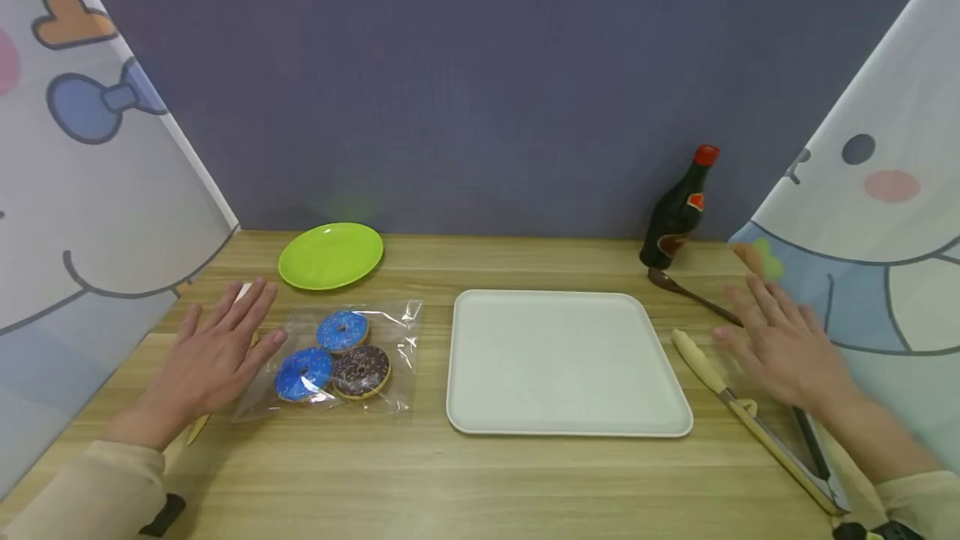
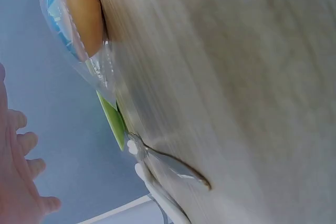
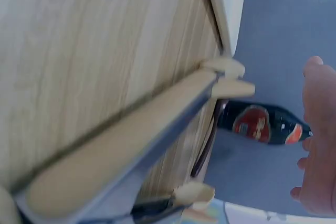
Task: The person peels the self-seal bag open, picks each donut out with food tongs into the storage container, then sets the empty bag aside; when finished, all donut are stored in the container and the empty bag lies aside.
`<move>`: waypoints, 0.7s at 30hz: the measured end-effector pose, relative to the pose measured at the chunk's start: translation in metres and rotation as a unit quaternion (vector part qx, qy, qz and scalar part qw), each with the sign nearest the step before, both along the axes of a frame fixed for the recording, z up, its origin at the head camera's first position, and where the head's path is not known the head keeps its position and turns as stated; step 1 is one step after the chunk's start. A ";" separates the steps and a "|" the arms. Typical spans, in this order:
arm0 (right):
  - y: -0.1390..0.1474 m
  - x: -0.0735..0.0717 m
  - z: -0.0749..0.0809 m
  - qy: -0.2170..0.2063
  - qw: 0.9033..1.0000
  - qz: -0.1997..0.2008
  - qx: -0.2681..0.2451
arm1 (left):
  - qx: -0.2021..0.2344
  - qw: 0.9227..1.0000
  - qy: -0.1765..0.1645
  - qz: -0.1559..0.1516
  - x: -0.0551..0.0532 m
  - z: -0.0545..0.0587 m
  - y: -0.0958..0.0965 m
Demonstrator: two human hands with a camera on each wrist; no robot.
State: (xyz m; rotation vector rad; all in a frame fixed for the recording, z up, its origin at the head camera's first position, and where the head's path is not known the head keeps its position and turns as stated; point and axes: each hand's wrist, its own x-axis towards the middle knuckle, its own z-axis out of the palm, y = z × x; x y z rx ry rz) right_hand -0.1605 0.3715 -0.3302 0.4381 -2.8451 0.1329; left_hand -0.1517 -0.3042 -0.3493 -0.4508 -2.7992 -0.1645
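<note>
My left hand (image 1: 217, 357) is spread palm down above the table's left side, fingers straight, holding nothing. Beside it lies a clear plastic bag (image 1: 405, 357) with two blue-iced donuts (image 1: 303, 374) and a chocolate one (image 1: 362, 372) in it. Slender utensils lie partly hidden under that hand; one white handle (image 2: 161, 195) shows in the left wrist view. Over the right side, my right hand (image 1: 787, 352) is likewise spread with straight fingers and grips nothing. It partly covers a pair of cream-tipped metal tongs (image 1: 765, 436) and the end of a brown spoon (image 1: 686, 291).
A white rectangular tray (image 1: 566, 365) lies in the middle of the wooden table. Behind the bag is a green plate (image 1: 332, 257). A dark bottle with a red cap (image 1: 675, 215) stands at the back right. Printed cloth panels flank both sides, with a dark backdrop behind.
</note>
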 end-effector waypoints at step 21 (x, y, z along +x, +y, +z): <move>-0.187 0.006 -0.023 0.117 0.949 0.291 -0.040 | 0.138 0.982 -0.005 -0.126 -0.010 -0.004 0.013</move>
